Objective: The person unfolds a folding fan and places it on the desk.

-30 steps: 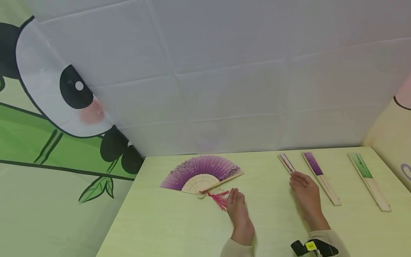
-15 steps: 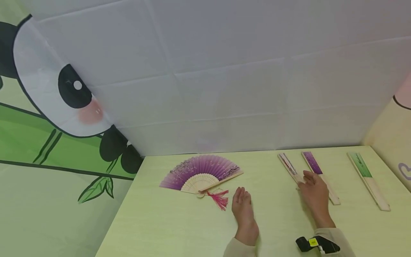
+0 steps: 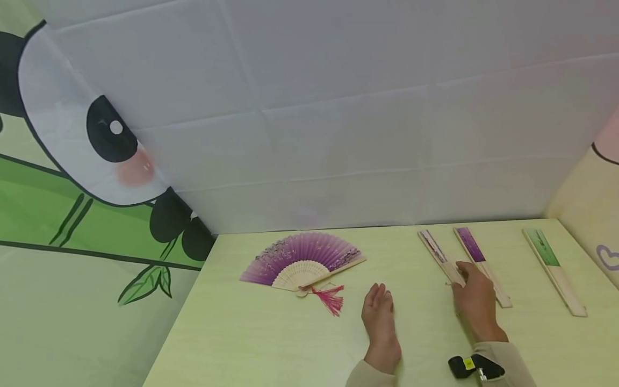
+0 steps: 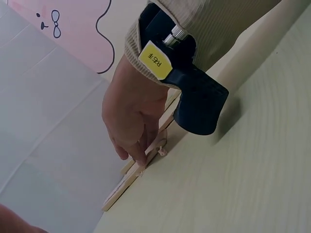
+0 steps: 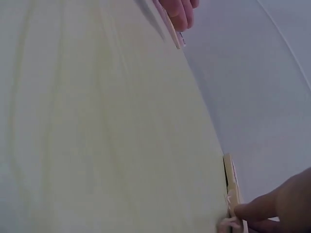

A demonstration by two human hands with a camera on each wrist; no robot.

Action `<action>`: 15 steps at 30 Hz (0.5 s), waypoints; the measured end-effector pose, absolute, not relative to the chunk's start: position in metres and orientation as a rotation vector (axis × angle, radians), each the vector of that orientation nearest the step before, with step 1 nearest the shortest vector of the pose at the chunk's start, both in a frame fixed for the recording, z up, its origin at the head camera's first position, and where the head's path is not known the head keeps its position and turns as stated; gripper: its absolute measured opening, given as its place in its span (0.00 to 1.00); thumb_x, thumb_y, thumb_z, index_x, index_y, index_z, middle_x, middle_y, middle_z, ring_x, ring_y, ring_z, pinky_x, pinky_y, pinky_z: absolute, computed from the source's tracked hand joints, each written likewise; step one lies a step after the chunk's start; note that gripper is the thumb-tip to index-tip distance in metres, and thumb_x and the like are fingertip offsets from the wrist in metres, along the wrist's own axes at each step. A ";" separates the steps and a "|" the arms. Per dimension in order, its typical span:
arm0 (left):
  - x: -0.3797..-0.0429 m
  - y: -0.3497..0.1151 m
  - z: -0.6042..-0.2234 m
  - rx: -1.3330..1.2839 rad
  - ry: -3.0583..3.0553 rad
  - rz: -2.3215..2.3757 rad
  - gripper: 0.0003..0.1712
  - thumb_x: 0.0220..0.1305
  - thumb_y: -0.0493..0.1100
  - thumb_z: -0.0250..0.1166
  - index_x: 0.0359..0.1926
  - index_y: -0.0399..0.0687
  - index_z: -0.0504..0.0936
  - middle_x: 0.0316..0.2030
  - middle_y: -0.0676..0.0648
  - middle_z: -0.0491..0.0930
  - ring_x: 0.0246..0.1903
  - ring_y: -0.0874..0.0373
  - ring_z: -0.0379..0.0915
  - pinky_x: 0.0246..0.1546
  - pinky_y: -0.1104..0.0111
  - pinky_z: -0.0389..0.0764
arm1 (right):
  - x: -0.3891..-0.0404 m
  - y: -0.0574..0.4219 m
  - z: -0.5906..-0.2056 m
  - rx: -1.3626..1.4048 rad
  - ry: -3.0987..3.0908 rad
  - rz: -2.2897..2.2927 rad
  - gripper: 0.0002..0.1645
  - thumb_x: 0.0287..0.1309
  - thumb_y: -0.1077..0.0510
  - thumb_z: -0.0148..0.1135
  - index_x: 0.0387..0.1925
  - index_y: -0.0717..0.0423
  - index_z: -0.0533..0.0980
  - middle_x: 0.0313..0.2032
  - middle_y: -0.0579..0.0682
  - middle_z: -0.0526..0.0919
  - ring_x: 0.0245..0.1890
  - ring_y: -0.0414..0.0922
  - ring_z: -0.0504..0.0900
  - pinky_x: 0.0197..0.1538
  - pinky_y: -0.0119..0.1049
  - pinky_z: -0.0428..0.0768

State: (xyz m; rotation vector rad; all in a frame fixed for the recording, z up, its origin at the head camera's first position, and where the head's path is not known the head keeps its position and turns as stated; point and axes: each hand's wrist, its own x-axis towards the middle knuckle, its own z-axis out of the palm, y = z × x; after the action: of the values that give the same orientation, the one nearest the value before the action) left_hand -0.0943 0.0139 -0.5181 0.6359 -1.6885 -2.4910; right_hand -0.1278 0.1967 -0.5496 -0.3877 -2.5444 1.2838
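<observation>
My right hand [image 3: 476,301] pinches the lower part of a folded hand fan [image 3: 435,251] with a white-and-red patterned cloth end. In the left wrist view the thumb and fingers close on the narrow fan [image 4: 119,191], and a small pale pink tassel [image 4: 162,151] hangs beside it. At the lower right of the right wrist view, the thumb lies against the fan [image 5: 231,174]. My left hand [image 3: 382,322] is held edge-down with straight fingers and nothing in them. Left of it, a spread purple fan [image 3: 302,263] lies with its pink tassel [image 3: 331,300].
A folded purple fan [image 3: 471,247] lies just right of my right hand. Farther right is a folded green fan [image 3: 556,274]. All rest on the pale yellow table [image 3: 232,344], with a white cloth wall [image 3: 338,134] behind.
My right hand has slid down the folded white-and-red fan from its middle toward its lower end. My left hand has moved right, away from the spread fan's tassel.
</observation>
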 end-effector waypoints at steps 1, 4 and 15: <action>-0.094 0.015 -0.519 0.632 -1.695 -2.491 0.27 0.74 0.31 0.60 0.70 0.25 0.68 0.68 0.29 0.74 0.68 0.36 0.71 0.68 0.52 0.77 | -0.128 0.197 -0.549 -0.378 -2.539 1.278 0.28 0.61 0.75 0.62 0.64 0.75 0.73 0.56 0.77 0.80 0.56 0.73 0.80 0.56 0.68 0.77; -0.092 0.019 -0.520 0.626 -1.710 -2.500 0.27 0.73 0.30 0.61 0.69 0.26 0.69 0.67 0.30 0.75 0.68 0.36 0.72 0.69 0.51 0.77 | -0.128 0.197 -0.547 -0.366 -2.534 1.285 0.28 0.59 0.76 0.63 0.62 0.76 0.73 0.54 0.76 0.81 0.53 0.71 0.82 0.55 0.65 0.79; -0.094 0.030 -0.526 0.579 -1.800 -2.519 0.25 0.70 0.30 0.63 0.66 0.29 0.74 0.63 0.34 0.80 0.65 0.38 0.74 0.65 0.53 0.80 | -0.123 0.197 -0.546 -0.402 -2.556 1.264 0.24 0.61 0.71 0.66 0.59 0.74 0.77 0.45 0.71 0.86 0.41 0.62 0.86 0.35 0.40 0.78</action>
State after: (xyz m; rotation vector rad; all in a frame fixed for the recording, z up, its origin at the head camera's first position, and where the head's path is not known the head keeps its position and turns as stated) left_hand -0.0939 0.0304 -0.5255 0.5787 -1.8002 -2.5191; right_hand -0.1233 0.1966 -0.5457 -0.4025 -2.5559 1.2635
